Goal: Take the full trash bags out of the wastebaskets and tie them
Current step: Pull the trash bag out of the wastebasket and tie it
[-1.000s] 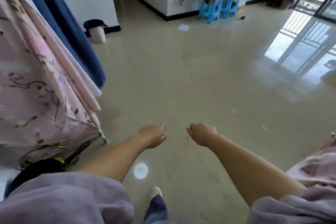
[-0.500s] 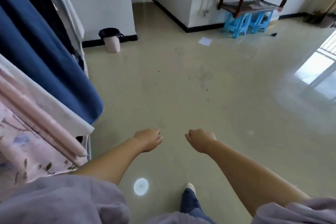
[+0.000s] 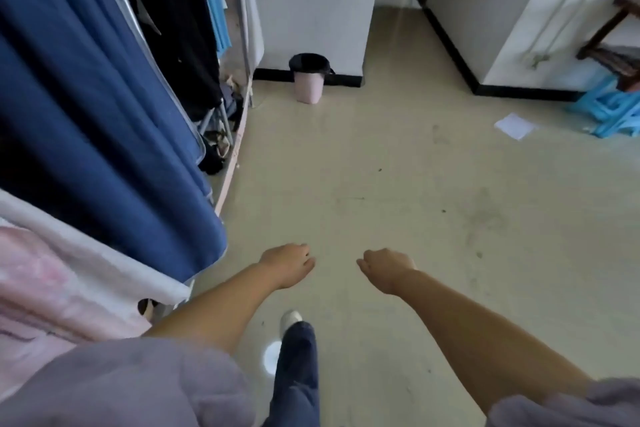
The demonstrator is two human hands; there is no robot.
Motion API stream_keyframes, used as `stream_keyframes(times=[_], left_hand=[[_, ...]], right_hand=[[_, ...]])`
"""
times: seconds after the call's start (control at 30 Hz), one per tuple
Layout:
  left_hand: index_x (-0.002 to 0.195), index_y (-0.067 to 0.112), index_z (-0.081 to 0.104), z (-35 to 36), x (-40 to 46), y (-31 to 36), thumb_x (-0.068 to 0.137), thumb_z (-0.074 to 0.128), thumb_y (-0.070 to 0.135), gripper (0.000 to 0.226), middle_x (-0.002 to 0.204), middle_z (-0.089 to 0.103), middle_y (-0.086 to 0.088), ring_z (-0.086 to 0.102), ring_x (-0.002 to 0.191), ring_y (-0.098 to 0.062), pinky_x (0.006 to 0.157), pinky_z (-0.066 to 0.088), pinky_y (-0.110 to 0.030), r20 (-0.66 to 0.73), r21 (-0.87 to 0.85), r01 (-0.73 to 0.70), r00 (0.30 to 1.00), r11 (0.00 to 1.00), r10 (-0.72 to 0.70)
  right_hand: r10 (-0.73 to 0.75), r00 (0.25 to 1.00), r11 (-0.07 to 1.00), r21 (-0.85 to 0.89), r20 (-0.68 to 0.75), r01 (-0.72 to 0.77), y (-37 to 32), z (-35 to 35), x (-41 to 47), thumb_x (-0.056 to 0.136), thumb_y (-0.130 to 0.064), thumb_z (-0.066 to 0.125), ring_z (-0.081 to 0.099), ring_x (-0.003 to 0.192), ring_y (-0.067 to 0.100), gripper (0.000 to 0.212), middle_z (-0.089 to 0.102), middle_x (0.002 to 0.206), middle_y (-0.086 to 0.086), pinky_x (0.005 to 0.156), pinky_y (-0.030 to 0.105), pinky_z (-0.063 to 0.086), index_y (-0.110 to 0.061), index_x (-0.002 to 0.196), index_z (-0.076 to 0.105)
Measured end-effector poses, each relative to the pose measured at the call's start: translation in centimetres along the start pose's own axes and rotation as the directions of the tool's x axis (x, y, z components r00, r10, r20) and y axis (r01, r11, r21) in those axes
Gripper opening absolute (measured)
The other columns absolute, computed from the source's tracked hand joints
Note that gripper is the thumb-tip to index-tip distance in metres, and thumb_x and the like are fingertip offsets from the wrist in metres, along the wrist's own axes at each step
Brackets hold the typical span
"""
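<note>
A small pink wastebasket [image 3: 308,88] stands on the floor against a white wall ahead, lined with a black trash bag [image 3: 309,62] whose rim folds over the top. Both my arms reach forward over the bare floor, far short of the basket. My left hand [image 3: 289,263] hangs with loosely curled fingers and holds nothing. My right hand [image 3: 386,265] is also loosely curled and holds nothing. What the bag contains is hidden from here.
A clothes rack with blue, black and pink fabric [image 3: 104,114] lines the left side. A white paper [image 3: 515,126] lies on the floor near blue stools [image 3: 609,111] under a wooden table [image 3: 620,45] at right. A doorway opens beyond the basket.
I have walked and turned left, so the wastebasket now sits nearer and closer to centre. The table and stools slid to the right edge. Both hands stay held out the same way.
</note>
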State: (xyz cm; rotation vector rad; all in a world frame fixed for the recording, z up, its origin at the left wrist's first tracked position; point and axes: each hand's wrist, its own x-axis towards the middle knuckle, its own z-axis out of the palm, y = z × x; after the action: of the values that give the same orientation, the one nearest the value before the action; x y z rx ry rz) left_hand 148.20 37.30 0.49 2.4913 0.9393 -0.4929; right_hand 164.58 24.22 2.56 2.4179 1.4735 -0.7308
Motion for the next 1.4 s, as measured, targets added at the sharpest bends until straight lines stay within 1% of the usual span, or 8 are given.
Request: stream_keyframes(times=[0.13,0.33,0.47,0.6,0.7,0.93,1.13,1.4], left_hand=[[0.114,0.012,0.052,-5.6,8.6,-3.1,0.097,0.029,0.042,0.041,0.124,0.057,-0.011,0.054,0.113,-0.03,0.091,0.045,-0.038,-0.004,0.02,0.007,1.0,1.0,-0.007],[0.114,0.012,0.053,-15.9,19.9,-6.5,0.097,0.031,0.039,0.039,0.124,0.057,-0.011,0.056,0.11,-0.03,0.087,0.045,-0.035,-0.03,0.033,0.045,0.999,0.998,-0.044],[0.113,0.012,0.054,-20.6,28.2,-7.3,0.097,0.031,0.039,0.039,0.123,0.058,-0.009,0.056,0.108,-0.03,0.087,0.046,-0.035,-0.024,0.029,0.048,0.999,0.998,-0.048],[0.106,0.013,0.053,-25.0,37.5,-7.4,0.097,0.029,0.043,0.039,0.116,0.06,-0.009,0.056,0.103,-0.03,0.082,0.044,-0.035,-0.037,0.029,0.046,0.998,0.999,-0.045],[0.105,0.013,0.053,-28.5,44.7,-7.5,0.097,0.029,0.044,0.04,0.114,0.06,-0.009,0.057,0.102,-0.029,0.079,0.042,-0.034,-0.061,0.004,0.063,0.996,0.998,-0.062],[0.111,0.014,0.053,-36.2,57.6,-8.4,0.098,0.03,0.043,0.039,0.115,0.061,-0.008,0.057,0.104,-0.028,0.082,0.043,-0.034,-0.07,-0.124,0.128,0.988,0.984,-0.137],[0.116,0.014,0.052,-43.1,68.8,-13.3,0.098,0.031,0.043,0.04,0.115,0.061,-0.008,0.057,0.104,-0.028,0.086,0.045,-0.036,-0.058,-0.186,0.191,0.977,0.964,-0.204],[0.109,0.015,0.054,-54.7,85.1,-20.9,0.096,0.032,0.045,0.039,0.1,0.061,-0.005,0.058,0.093,-0.026,0.082,0.046,-0.036,-0.052,-0.161,0.155,0.985,0.975,-0.166]], right_hand=[[-0.02,1.0,1.0,0.005,-0.008,0.02,0.2,-5.7,9.6,0.1,-0.041,0.024,0.057,0.112,0.032,0.045,0.058,0.124,0.014,0.088,0.038,0.045,-0.011,0.118,0.052],[0.0,1.0,0.999,0.043,-0.014,0.001,0.5,-13.9,21.2,0.1,-0.041,0.023,0.058,0.111,0.032,0.045,0.059,0.123,0.013,0.088,0.038,0.045,-0.012,0.116,0.053],[0.01,0.999,0.999,0.052,-0.038,-0.008,2.8,-18.5,29.0,0.1,-0.04,0.023,0.058,0.111,0.031,0.044,0.059,0.123,0.012,0.087,0.038,0.045,-0.012,0.117,0.053],[0.013,0.998,1.0,0.025,-0.058,-0.011,5.9,-23.8,37.9,0.1,-0.039,0.024,0.058,0.109,0.031,0.043,0.06,0.121,0.011,0.084,0.036,0.045,-0.012,0.116,0.052],[0.0,0.997,1.0,0.025,-0.082,0.002,8.4,-28.2,44.8,0.1,-0.039,0.023,0.057,0.111,0.031,0.043,0.06,0.122,0.011,0.087,0.037,0.045,-0.012,0.117,0.052],[-0.039,0.998,0.999,-0.011,-0.044,0.038,13.1,-37.8,59.0,0.1,-0.038,0.022,0.057,0.112,0.03,0.044,0.059,0.122,0.012,0.086,0.036,0.044,-0.012,0.117,0.052],[-0.087,0.995,0.996,-0.014,-0.038,0.087,12.7,-44.3,71.8,0.1,-0.04,0.023,0.057,0.111,0.029,0.044,0.06,0.122,0.01,0.086,0.035,0.044,-0.013,0.118,0.052],[-0.009,0.999,0.995,0.097,-0.053,0.014,10.6,-53.6,89.0,0.1,-0.041,0.024,0.057,0.113,0.03,0.042,0.059,0.124,0.011,0.088,0.037,0.044,-0.015,0.119,0.05]])
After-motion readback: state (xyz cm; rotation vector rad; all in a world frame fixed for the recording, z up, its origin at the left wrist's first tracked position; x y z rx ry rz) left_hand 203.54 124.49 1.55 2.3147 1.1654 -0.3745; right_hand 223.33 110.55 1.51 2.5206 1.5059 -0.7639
